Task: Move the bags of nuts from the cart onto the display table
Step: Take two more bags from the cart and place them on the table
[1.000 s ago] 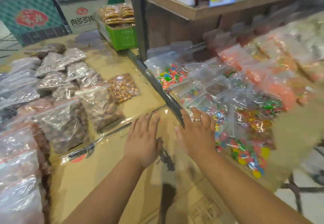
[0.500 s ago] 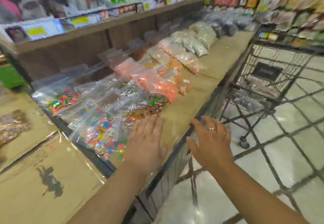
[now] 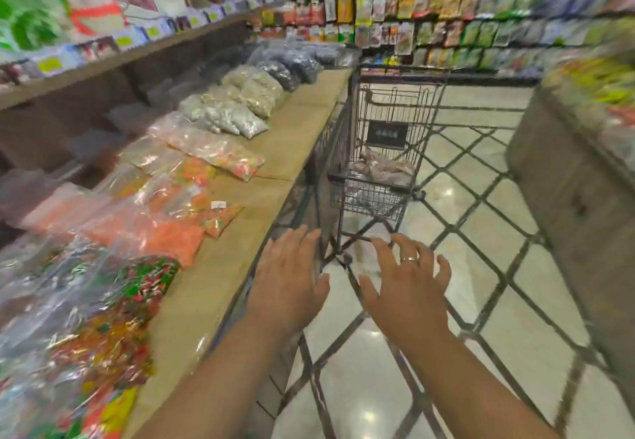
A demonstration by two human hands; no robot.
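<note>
A dark wire shopping cart (image 3: 391, 119) stands ahead in the aisle, against the right edge of the long display table (image 3: 275, 150). Clear bags of brownish nuts (image 3: 386, 168) lie in the bottom of its basket. My left hand (image 3: 292, 275) hovers over the table's front corner, fingers spread, holding nothing. My right hand (image 3: 409, 282), with a ring on one finger, is held out over the floor just short of the cart, fingers apart and empty.
Bags of coloured candy (image 3: 113, 287), orange snacks (image 3: 165, 229), pale seeds (image 3: 237, 108) and dark goods (image 3: 292, 64) cover the table's left side. A wooden shelf (image 3: 113, 57) runs above it. A second counter (image 3: 577, 177) borders the tiled aisle (image 3: 481, 266) on the right; hanging packets (image 3: 446, 9) fill the far wall.
My view has swung right from the nut bags on the table to the cart in the aisle. Both hands stayed empty and moved off the table toward the cart.
</note>
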